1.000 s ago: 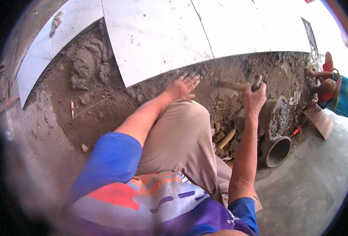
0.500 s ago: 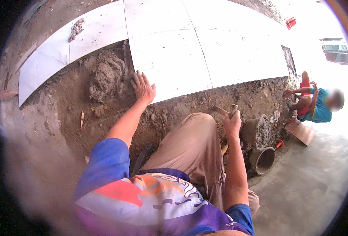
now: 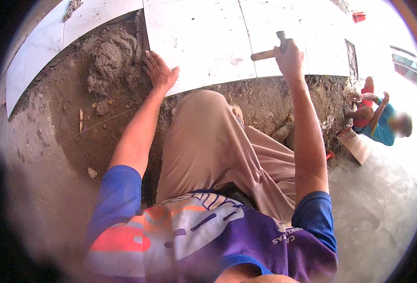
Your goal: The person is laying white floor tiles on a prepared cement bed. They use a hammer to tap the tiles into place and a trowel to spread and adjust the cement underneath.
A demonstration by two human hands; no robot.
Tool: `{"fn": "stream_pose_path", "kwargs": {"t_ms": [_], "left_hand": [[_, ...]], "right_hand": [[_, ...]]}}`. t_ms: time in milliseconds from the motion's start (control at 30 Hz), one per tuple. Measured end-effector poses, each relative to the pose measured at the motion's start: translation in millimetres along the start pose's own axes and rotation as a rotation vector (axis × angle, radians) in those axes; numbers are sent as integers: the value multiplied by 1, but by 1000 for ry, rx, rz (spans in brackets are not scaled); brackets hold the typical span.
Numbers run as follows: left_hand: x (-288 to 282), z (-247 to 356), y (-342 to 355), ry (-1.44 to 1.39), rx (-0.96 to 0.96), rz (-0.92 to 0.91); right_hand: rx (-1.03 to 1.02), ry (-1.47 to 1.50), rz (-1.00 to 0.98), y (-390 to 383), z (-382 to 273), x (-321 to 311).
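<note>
My left hand (image 3: 161, 73) lies with fingers stretched out over the left edge of a large white tile (image 3: 194, 52), near its front corner. Beside those fingers, a heap of wet grey mortar (image 3: 109, 61) sits in the bare gap left of the tile. Above the tiled surface, my right hand (image 3: 291, 61) is closed round a hammer, gripping it close to its dark head (image 3: 282, 38). The hammer's wooden handle (image 3: 263, 55) sticks out to the left. Whether the hammer touches the tile I cannot tell.
Rough soil (image 3: 260, 101) borders the tiles in front of my knees. At the right a co-worker (image 3: 380, 120) crouches by a flat board (image 3: 354, 146). A thin string (image 3: 104, 122) crosses the dirt at left. My right forearm mostly hides the buckets.
My right hand has risen forward with the hammer, from over the soil to above the tiles. My left hand stays at the tile's edge. The view has shifted, and my body leans farther forward.
</note>
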State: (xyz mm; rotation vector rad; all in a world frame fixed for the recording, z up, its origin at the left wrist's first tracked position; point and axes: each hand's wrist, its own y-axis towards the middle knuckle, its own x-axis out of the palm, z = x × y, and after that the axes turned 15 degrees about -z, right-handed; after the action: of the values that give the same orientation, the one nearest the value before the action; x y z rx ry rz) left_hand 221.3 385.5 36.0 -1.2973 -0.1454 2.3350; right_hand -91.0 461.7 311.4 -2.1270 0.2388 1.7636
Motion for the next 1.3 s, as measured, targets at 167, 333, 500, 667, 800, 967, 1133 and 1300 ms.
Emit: {"fn": "stream_pose_path", "kwargs": {"t_ms": [167,333,500,667,800,967,1133,1300], "left_hand": [[2,-7,-1,110,-55,-1],[-3,2,-8,44,-51,-50],[-13,-2,-11,12,-23,-23],[-17,21,-42,-85,-289,58],[-22,19,-37,-70,-373,-62],[-14,14,-26,-3,-252,-10],[-57,53,-14,307,4,-333],[-66,60,-9,332,-54,-450]], "right_hand": [[-91,192,-72,3,-7,11],[-361,-135,27,8,5,40],[-364,124,107,10,-48,48],[-239,146,-96,63,-117,27],[-275,216,5,86,-149,24],[-285,117,-116,111,-167,30],[-320,44,-86,131,-169,37],[-425,80,55,151,-201,41]]}}
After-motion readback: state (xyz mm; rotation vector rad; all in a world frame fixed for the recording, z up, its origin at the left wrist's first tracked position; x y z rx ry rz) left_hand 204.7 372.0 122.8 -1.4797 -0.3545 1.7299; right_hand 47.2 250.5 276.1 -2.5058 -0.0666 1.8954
